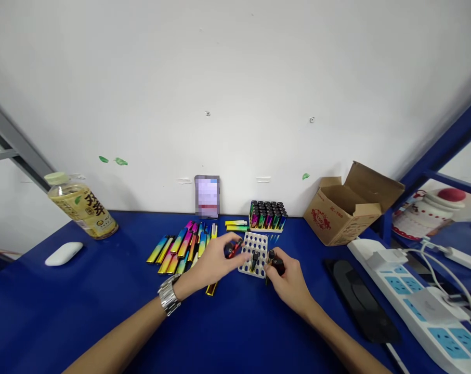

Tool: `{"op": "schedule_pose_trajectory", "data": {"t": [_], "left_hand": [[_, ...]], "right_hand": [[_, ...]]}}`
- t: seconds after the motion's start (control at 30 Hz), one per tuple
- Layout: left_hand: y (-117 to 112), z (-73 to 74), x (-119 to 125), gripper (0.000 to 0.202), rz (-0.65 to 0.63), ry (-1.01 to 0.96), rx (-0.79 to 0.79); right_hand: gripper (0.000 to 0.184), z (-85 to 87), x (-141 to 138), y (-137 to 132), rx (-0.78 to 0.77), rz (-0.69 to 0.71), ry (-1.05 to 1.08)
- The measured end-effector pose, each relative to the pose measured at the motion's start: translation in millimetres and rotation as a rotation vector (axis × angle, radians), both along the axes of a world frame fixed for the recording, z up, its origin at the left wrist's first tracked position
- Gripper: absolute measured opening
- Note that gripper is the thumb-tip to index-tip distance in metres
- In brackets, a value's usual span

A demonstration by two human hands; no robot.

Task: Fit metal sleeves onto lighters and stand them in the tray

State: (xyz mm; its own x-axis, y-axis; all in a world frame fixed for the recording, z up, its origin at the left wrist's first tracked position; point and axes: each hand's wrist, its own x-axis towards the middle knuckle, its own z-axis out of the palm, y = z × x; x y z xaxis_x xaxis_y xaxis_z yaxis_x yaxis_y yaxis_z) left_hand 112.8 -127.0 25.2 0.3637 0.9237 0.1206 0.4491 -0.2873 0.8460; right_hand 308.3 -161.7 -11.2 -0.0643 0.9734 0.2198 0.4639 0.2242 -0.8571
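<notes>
A white holed tray (254, 248) lies on the blue table (114, 291), with one lighter standing in a front hole. My left hand (214, 264), a metal watch on its wrist, is closed on a lighter with a red body (234, 249) at the tray's left edge, and a gold-ended lighter sticks out below it. My right hand (288, 275) is closed on a dark lighter (272, 258) at the tray's right front corner. A heap of rainbow-coloured lighters (181, 246) lies left of the tray. Behind it stands a full tray of lighters (267, 215).
A tea bottle (83, 206) and a white mouse (64, 253) are at the far left. An open cardboard box (348, 208) sits at the back right. A black phone (360, 298) and a white power strip (410, 301) lie to the right. A small card (207, 196) leans on the wall.
</notes>
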Motion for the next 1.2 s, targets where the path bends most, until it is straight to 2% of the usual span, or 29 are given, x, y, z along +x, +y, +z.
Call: {"op": "schedule_pose_trajectory", "data": {"t": [0.07, 0.13, 0.23, 0.33, 0.4, 0.47, 0.57, 0.7, 0.83, 0.93, 1.07, 1.2], "left_hand": [[-1.9, -4.4, 6.4, 0.037, -0.106, 0.061, -0.058], [-4.7, -9.3, 14.5, 0.031, -0.161, 0.053, -0.077], [-8.8, -7.7, 21.8, 0.031, -0.122, -0.04, -0.031], [-6.0, 5.6, 16.5, 0.035, -0.018, -0.064, 0.063], [2.3, 14.4, 7.7, 0.038, 0.059, 0.05, 0.118], [13.8, 18.1, -1.3, 0.039, 0.11, 0.302, 0.096], [28.3, 12.9, -7.6, 0.036, 0.152, 0.657, 0.03], [30.3, 1.0, 1.0, 0.027, 0.149, 0.774, 0.024], [22.2, 1.2, 10.8, 0.027, 0.116, 0.824, 0.023], [21.4, 5.1, 9.7, 0.025, 0.117, 0.849, 0.029], [27.9, 4.9, 3.9, 0.026, 0.14, 0.885, 0.047], [30.8, 1.8, -0.5, 0.027, 0.139, 0.891, 0.056]], "right_hand": [[0.013, -2.9, 0.2, 3.3, -0.006, -0.014, -0.008], [0.012, -4.4, 2.2, 5.3, -0.013, 0.007, -0.02], [0.01, -4.1, 6.0, 5.1, -0.016, 0.115, -0.113], [0.013, -0.7, 7.6, 2.9, 0.001, 0.2, -0.33], [0.017, 3.2, 8.2, 2.1, -0.005, 0.222, -0.43], [0.019, 8.2, 10.9, 2.7, -0.039, 0.251, -0.46], [0.019, 16.0, 21.1, 6.2, -0.091, 0.323, -0.47], [0.018, 24.6, 41.3, 13.1, -0.129, 0.377, -0.51], [0.02, 33.7, 49.5, 16.8, -0.192, 0.33, -0.507], [0.025, 39.2, 40.0, 18.1, -0.238, 0.337, -0.446], [0.037, 41.2, 12.5, 29.0, -0.17, 0.349, -0.426], [0.041, 38.7, -16.2, 57.6, -0.137, 0.218, -0.443]]}}
